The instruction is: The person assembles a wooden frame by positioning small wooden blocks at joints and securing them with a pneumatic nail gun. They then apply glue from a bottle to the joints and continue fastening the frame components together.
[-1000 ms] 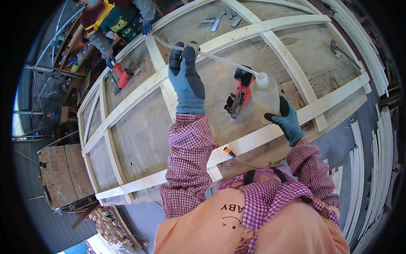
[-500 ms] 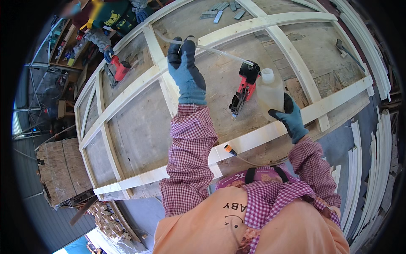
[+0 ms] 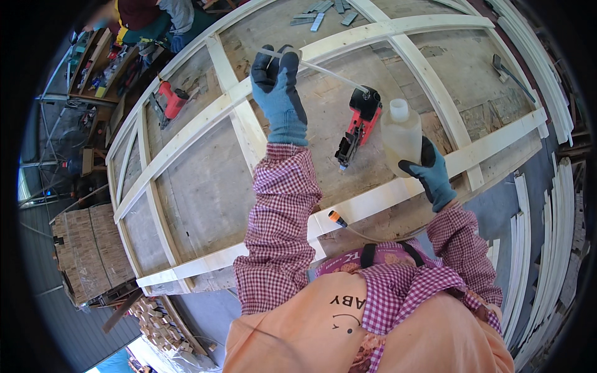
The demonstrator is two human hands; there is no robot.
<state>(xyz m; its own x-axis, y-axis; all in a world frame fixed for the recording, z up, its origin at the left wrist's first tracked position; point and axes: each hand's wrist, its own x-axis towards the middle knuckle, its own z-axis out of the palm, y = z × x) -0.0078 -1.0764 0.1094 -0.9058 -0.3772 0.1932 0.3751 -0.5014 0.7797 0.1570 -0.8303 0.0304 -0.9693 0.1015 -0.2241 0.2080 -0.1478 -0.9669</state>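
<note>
My left hand (image 3: 277, 84), in a blue and black work glove, is closed around a thin translucent tube (image 3: 333, 75). The tube slants down to the right, its tip at the black end of a red and black nail gun (image 3: 357, 127). I cannot tell if the tip is inside it. My right hand (image 3: 430, 176), gloved alike, grips the lower side of a translucent plastic bottle (image 3: 401, 137). This bottle is uncapped and contains pale yellowish liquid. The nail gun lies on the board between both hands.
A curved wooden frame (image 3: 367, 208) spans the worktable. Beyond my left hand lie a second red nail gun (image 3: 171, 102) and several nail strips (image 3: 317, 22). A hammer (image 3: 513, 78) rests at far right. An orange-tipped hose (image 3: 337, 219) lies nearby. Another person (image 3: 152, 22) stands far left.
The tube's tip has shifted slightly left and up at the nail gun's end. The bottle stands a little more upright. The other person's hand has drawn away from the second nail gun.
</note>
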